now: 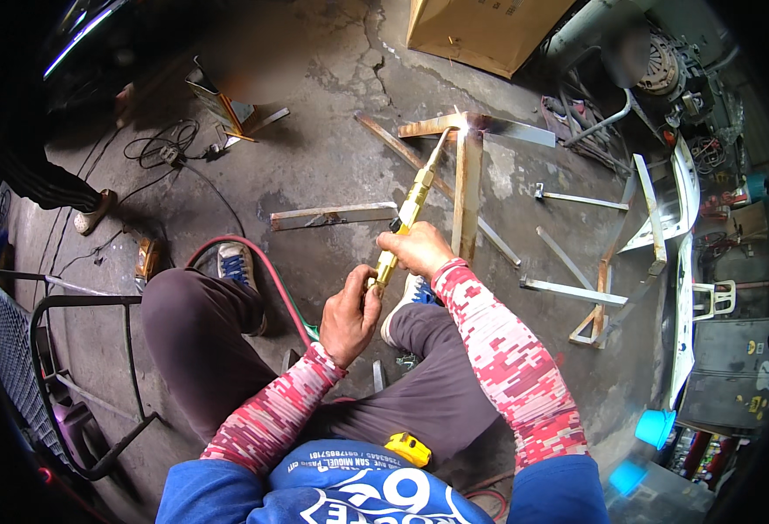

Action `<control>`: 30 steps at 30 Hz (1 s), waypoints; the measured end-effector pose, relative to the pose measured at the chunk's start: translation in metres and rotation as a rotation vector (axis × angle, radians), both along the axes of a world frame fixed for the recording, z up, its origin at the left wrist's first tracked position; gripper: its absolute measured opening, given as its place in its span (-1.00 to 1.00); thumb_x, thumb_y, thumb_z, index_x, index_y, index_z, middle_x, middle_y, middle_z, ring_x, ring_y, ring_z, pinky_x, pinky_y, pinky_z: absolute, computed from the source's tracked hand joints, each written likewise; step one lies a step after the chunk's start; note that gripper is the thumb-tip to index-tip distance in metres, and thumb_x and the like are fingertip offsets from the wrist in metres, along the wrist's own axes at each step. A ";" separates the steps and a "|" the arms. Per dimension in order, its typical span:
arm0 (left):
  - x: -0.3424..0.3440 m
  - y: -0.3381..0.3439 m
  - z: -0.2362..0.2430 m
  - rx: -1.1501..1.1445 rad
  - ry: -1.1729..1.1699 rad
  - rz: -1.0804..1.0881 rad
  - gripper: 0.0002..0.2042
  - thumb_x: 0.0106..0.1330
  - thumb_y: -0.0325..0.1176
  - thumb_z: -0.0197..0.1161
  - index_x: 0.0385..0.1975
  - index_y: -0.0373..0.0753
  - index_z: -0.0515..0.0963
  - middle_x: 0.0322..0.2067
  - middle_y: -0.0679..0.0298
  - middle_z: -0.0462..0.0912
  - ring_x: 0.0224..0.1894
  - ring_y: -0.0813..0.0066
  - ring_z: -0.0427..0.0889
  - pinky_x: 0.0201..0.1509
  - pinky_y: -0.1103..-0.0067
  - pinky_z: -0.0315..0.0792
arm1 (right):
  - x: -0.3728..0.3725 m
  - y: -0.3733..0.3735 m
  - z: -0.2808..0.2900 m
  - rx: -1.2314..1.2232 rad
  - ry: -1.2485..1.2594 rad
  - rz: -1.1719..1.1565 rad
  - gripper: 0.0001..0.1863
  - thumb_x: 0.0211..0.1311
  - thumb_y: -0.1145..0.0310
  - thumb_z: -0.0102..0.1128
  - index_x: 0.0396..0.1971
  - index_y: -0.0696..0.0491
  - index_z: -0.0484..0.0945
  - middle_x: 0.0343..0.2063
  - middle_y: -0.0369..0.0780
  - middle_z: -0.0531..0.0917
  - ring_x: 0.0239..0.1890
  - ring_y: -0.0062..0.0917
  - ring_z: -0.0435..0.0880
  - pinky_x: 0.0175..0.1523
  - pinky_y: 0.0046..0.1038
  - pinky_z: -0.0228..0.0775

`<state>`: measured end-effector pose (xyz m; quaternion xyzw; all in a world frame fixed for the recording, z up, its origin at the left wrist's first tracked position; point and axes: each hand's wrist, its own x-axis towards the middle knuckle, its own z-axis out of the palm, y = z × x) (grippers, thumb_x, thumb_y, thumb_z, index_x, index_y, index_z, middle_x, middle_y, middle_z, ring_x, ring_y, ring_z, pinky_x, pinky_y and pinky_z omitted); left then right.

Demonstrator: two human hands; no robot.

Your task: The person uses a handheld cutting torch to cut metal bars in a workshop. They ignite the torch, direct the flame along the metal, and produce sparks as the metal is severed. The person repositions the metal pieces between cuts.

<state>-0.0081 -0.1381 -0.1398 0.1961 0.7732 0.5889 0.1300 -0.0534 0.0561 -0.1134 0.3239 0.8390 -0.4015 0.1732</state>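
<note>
My right hand (421, 251) is closed round the brass body of a gas torch (415, 199). Lower down, my left hand (350, 313) grips the rear end of the same torch, fingers curled at its valve end. The torch points away from me. At its tip a bright glow covers the joint of a rusty steel bar frame (467, 179), where a bar running toward me meets a crosswise bar (516, 130). The glare hides the joint itself. Beneath the frame, a long rusty bar (437, 181) lies slanting across the floor.
A loose flat bar (336, 215) lies left of the torch. More welded bar pieces (601, 301) lie at right. A red hose (271, 266) curves beside my knee, and a yellow tape measure (409, 450) rests on my lap. Another person's foot (94, 212) is at left; a cardboard box (481, 35) stands far ahead.
</note>
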 end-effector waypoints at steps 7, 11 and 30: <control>0.001 0.001 0.000 0.027 0.018 0.011 -0.78 0.49 -0.43 0.16 0.07 -0.25 0.44 -0.47 0.02 0.60 -0.50 0.12 0.65 -0.39 0.35 0.46 | 0.002 0.001 0.003 0.007 0.015 0.029 -0.49 0.07 -0.03 0.38 -0.47 0.23 0.73 -0.63 -0.17 0.68 -0.54 -0.47 0.70 -0.36 -0.39 0.51; 0.003 0.002 -0.002 0.049 0.041 0.023 -0.78 0.50 -0.43 0.13 0.07 -0.27 0.45 -0.51 0.09 0.56 -0.58 0.29 0.57 -0.43 0.42 0.42 | 0.002 0.001 0.003 0.010 0.011 0.028 -0.49 0.07 -0.03 0.38 -0.47 0.23 0.73 -0.64 -0.18 0.68 -0.55 -0.47 0.69 -0.36 -0.39 0.51; 0.002 0.003 -0.003 0.016 0.020 0.025 -0.75 0.47 -0.39 0.20 0.08 -0.23 0.44 -0.46 -0.01 0.62 -0.47 -0.01 0.68 -0.39 0.31 0.48 | 0.002 0.002 -0.001 -0.003 0.022 0.022 -0.49 0.06 -0.03 0.37 -0.44 0.23 0.74 -0.62 -0.17 0.69 -0.54 -0.46 0.70 -0.35 -0.40 0.52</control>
